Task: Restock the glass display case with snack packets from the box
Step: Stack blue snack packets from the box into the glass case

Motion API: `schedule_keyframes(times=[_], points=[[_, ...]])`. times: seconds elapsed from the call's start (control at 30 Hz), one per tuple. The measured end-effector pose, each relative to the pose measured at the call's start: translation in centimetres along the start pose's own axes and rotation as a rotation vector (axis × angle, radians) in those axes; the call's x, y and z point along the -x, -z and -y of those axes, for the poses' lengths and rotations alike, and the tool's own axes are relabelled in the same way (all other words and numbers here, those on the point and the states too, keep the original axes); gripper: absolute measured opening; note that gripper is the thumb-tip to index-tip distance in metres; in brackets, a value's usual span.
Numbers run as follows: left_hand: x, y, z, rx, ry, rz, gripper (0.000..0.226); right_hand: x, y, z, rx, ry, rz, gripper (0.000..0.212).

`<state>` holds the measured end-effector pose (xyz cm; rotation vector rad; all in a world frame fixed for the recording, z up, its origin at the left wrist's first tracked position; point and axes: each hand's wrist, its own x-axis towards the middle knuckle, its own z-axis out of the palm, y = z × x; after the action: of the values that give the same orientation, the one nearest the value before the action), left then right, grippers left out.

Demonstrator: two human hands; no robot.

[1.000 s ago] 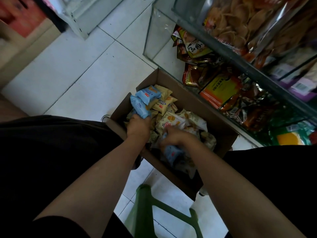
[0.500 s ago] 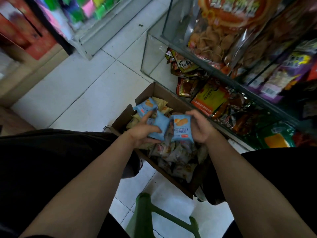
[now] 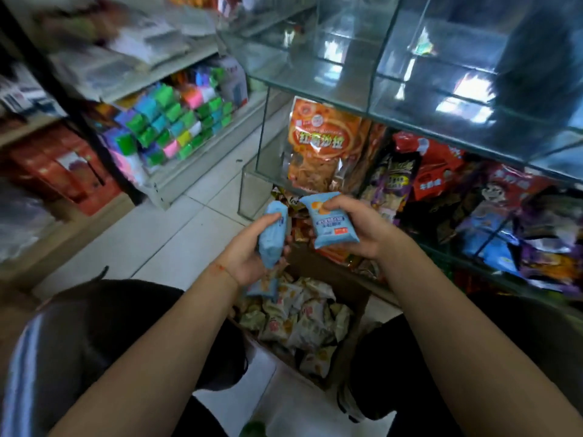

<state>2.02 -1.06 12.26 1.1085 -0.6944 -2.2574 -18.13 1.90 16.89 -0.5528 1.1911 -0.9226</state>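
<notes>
My left hand (image 3: 249, 257) grips a stack of light blue snack packets (image 3: 272, 237) above the cardboard box (image 3: 350, 345). My right hand (image 3: 356, 228) pinches one more blue packet (image 3: 331, 225), its printed front facing me, close beside the stack. The box stands on the floor between my knees and holds several pale yellow and blue packets (image 3: 299, 320). The glass display case (image 3: 372, 99) rises ahead and to the right; its top compartments look bare, and the lower shelves hold large snack bags (image 3: 321, 143).
A shelf of bright coloured packs (image 3: 176, 121) stands to the left across a white tiled aisle (image 3: 176, 234). Red cartons (image 3: 60, 165) sit at far left. My dark-clothed legs flank the box, and a green stool edge (image 3: 252, 430) shows at the bottom.
Both hands rose out of the box with blue packets and lifted toward the case. My view tilted up, so the glass top compartments came into sight.
</notes>
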Motion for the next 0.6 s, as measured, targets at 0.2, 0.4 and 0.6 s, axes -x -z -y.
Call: schedule_keyframes(times=[0.2, 0.4, 0.6], points=[[2.1, -2.9, -0.9, 0.204, -0.090, 0.105, 0.046, 3.4, -0.5, 0.6, -0.059, 0.087, -0.049, 0.018], [1.8, -3.8, 0.0, 0.093, -0.117, -0.016, 0.044, 3.5, -0.8, -1.0, -0.133, 0.070, -0.114, 0.031], [1.5, -3.4, -0.1, -0.058, -0.175, -0.203, 0.027, 3.0, -1.1, -0.7, -0.113, 0.126, -0.140, 0.028]])
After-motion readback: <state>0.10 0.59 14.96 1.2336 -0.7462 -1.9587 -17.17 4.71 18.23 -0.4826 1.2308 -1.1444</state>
